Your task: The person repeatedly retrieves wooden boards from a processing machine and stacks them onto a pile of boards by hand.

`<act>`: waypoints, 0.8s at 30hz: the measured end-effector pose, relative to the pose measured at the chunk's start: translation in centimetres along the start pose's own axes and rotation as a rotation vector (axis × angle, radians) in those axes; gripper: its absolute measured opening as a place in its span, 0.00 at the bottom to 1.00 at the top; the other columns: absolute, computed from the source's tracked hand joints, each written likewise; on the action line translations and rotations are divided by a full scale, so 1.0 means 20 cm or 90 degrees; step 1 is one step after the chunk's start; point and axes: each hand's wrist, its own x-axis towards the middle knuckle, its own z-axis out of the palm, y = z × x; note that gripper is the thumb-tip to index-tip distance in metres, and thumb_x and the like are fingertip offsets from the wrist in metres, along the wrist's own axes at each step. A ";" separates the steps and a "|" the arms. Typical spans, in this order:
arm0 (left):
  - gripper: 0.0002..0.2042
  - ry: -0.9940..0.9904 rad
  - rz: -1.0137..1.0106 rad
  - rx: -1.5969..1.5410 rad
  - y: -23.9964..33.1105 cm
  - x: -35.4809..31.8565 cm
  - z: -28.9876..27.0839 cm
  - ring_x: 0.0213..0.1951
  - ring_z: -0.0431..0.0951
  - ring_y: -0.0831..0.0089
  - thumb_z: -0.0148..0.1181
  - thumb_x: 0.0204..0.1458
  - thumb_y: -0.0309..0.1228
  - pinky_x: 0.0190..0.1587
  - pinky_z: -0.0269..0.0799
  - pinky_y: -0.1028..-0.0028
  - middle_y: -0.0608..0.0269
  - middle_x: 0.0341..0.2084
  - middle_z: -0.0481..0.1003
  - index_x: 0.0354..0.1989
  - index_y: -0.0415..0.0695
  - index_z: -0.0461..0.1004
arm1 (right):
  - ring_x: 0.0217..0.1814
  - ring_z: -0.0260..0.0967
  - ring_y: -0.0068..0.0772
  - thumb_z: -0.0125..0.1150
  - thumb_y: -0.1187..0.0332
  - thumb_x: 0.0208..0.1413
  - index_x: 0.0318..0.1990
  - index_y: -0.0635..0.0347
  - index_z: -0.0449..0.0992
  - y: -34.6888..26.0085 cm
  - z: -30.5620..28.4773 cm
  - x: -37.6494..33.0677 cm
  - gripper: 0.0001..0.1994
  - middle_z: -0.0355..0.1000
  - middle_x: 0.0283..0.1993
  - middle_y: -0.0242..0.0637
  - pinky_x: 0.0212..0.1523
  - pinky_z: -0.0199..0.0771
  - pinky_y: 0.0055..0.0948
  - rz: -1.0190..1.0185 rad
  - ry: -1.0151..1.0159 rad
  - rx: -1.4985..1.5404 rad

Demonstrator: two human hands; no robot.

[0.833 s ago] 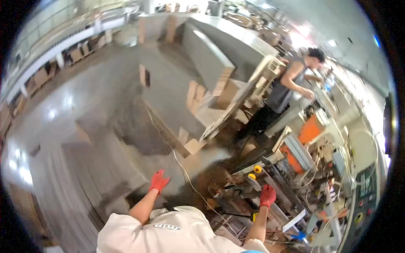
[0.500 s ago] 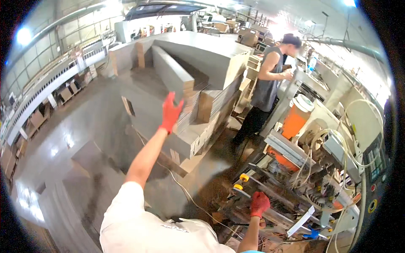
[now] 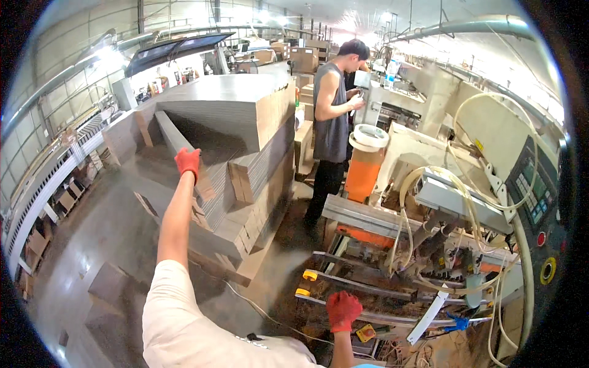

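Left hand (image 3: 188, 162), gloved red, reaches to the flat cardboard stack (image 3: 245, 178) at ten o'clock, grip unclear—best to grasp a thin bundle squarely; right hand (image 3: 343, 310) rests loosely closed by the machine rail (image 3: 368, 318).

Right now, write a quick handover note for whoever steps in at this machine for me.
Left hand: red glove, stretched out to the stack of flattened cardboard sheets, on or just at a bundle; grip unclear.
Right hand: red glove, down by the metal rails of the machine, holding nothing visible.
A co-worker stands further along the line.
Done: no bundle lifted. Left: all of the stack.
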 end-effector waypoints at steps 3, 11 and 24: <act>0.26 0.056 0.056 -0.272 0.06 -0.30 -0.07 0.46 0.76 0.48 0.68 0.41 0.33 0.50 0.72 0.63 0.44 0.41 0.77 0.49 0.33 0.71 | 0.27 0.71 0.52 0.56 0.58 0.50 0.20 0.54 0.72 0.02 -0.02 -0.01 0.14 0.72 0.22 0.44 0.27 0.70 0.48 0.003 -0.008 0.013; 0.19 -0.347 0.004 -0.676 0.07 -1.27 -0.76 0.46 0.76 0.62 0.52 0.58 0.36 0.49 0.75 0.62 0.52 0.40 0.76 0.55 0.38 0.66 | 0.27 0.72 0.50 0.55 0.52 0.50 0.23 0.53 0.74 0.02 0.05 0.01 0.15 0.73 0.22 0.42 0.27 0.68 0.49 -0.021 -0.033 0.041; 0.19 -0.616 -0.142 -0.919 -0.04 -1.13 -0.25 0.41 0.76 0.66 0.53 0.56 0.36 0.45 0.75 0.63 0.57 0.39 0.74 0.53 0.37 0.71 | 0.40 0.70 0.53 0.59 0.60 0.53 0.32 0.57 0.74 0.07 -0.02 -0.05 0.10 0.74 0.33 0.46 0.38 0.68 0.48 -0.015 0.021 0.238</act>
